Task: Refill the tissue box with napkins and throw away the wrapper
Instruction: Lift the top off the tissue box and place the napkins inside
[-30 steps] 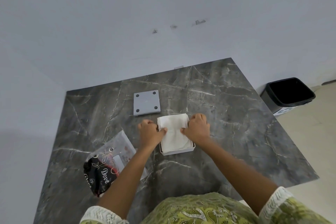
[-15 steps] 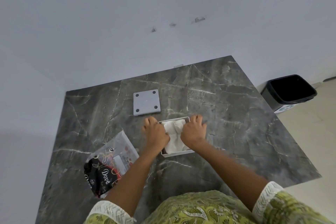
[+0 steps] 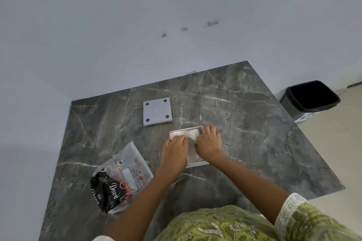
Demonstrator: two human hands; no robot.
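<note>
A white open tissue box (image 3: 175, 133) sits mid-table with white napkins (image 3: 193, 134) inside it. My left hand (image 3: 175, 151) presses down on the left part of the napkins, fingers curled. My right hand (image 3: 208, 144) presses on the right part, covering much of the stack. The box's grey square lid (image 3: 157, 111), with four dark dots, lies flat just beyond the box. A crumpled clear and black plastic wrapper (image 3: 119, 180) lies on the table to the left, near my left forearm.
The dark marble table (image 3: 244, 127) stands against a white wall. A black waste bin (image 3: 311, 100) stands on the floor past the table's right edge. The wall has several chipped spots.
The napkins stood above the box rim a second ago; both hands have pushed them down into the box and moved closer together over it.
</note>
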